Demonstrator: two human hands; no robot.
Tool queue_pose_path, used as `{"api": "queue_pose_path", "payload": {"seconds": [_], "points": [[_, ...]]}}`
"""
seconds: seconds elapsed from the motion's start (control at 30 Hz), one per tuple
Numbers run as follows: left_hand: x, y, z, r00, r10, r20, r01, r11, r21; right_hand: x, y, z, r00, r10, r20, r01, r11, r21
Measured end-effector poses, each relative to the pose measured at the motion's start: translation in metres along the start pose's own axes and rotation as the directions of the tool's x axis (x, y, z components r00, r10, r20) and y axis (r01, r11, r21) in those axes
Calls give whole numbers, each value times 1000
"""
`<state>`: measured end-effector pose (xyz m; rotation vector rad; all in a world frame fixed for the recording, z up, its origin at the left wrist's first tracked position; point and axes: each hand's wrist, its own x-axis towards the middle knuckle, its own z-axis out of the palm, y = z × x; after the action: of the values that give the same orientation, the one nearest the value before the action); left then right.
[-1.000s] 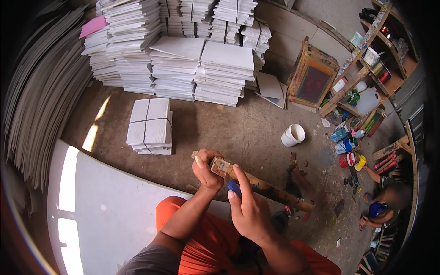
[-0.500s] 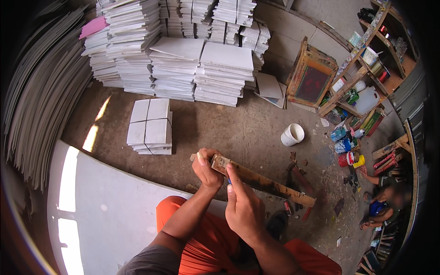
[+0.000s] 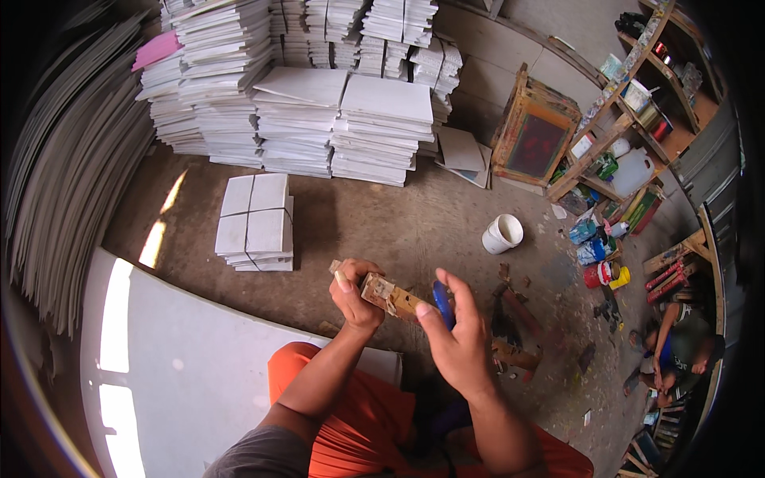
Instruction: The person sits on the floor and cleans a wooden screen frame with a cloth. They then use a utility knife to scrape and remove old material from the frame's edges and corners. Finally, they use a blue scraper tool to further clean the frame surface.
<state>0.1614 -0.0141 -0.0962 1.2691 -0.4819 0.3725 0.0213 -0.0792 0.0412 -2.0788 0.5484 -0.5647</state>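
In front of my knees, my left hand (image 3: 357, 301) is wrapped round the near end of a worn, stained wooden bar (image 3: 406, 303). A loose, peeling flap shows on the bar close to my left fingers. The bar slants down to the right, its middle hidden behind my right hand (image 3: 466, 346). My right hand holds a blue tool (image 3: 443, 303) between thumb and fingers, up against the bar. Only a rounded blue part shows, so its kind cannot be told. Whether the bar is one side of a frame is not visible.
A white board (image 3: 207, 358) lies at my left. Ahead are a strapped white bundle (image 3: 253, 215) and tall white stacks (image 3: 382, 131). A white bucket (image 3: 502, 233), a wooden screen frame (image 3: 534, 135) and paint tins (image 3: 596, 275) stand to the right. Another person (image 3: 681, 350) sits far right.
My right hand has moved right along the bar, its fingers opening out more, and the blue tool now shows clearly. A peeled flap now stands up on the bar.
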Motion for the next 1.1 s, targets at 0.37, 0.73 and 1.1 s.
{"api": "queue_pose_path", "payload": {"seconds": [0.37,0.73,1.1], "points": [[-2,18,6,998,44,40,-45,998,37,-2,6,36,915,-374,-149,295,875,-385],[-5,14,10,992,112,50,-115,993,41,1,-2,27,977,-177,-115,110,891,-440],[-5,18,14,997,77,31,-78,996,41,3,8,7,995,-51,-87,41,993,-112]]}}
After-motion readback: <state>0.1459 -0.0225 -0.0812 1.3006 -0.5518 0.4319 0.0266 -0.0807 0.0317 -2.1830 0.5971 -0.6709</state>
